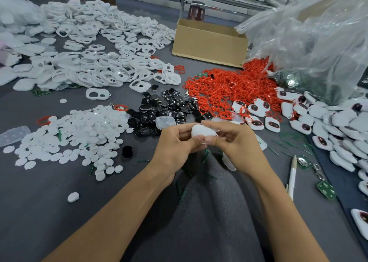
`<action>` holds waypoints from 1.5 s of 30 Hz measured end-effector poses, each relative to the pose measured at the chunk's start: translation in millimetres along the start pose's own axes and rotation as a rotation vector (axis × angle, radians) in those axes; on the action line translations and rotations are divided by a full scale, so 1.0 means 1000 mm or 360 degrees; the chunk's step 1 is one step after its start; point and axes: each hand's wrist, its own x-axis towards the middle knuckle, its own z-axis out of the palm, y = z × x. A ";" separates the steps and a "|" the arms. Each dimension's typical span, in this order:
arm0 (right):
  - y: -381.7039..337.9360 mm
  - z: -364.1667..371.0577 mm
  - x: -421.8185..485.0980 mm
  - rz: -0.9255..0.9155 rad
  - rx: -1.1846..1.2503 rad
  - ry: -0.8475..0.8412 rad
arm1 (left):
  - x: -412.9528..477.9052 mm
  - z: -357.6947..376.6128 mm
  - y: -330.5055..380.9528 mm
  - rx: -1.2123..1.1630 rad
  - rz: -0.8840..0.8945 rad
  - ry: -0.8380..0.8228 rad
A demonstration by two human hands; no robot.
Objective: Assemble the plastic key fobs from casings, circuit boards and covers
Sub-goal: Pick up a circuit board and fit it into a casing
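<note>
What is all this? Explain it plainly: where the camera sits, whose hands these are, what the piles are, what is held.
There is no machine here: a person works with bare hands. The one picture comes from a camera worn on their head, looking down. The left hand and right hand together pinch a white casing. On the grey surface lie heaps: white round discs, black pieces, red loops, white frames and, at the right, fobs that look assembled. A cardboard box stands behind.
</note>
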 end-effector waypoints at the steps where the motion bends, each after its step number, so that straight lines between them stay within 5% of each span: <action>1: 0.000 0.001 0.000 0.0043 0.0074 0.0012 | 0.000 0.000 0.000 -0.0017 -0.0007 0.0005; 6: 0.001 0.005 -0.001 0.0264 0.0421 0.0068 | -0.002 0.000 0.000 0.0064 0.0061 0.0013; 26: -0.010 0.007 -0.003 0.0153 0.0788 0.0232 | -0.007 0.004 -0.003 0.0110 0.0508 0.0111; 34: -0.008 0.016 -0.001 -0.0048 0.0271 0.0146 | 0.002 0.003 -0.003 -0.0089 0.0332 0.0283; 40: -0.001 0.023 -0.005 -0.0363 -0.0256 0.0561 | 0.003 0.007 -0.008 -0.0181 0.0212 0.0309; 45: -0.003 0.029 -0.006 -0.0158 0.0032 0.0433 | 0.008 -0.002 -0.001 -0.0238 0.0186 0.0358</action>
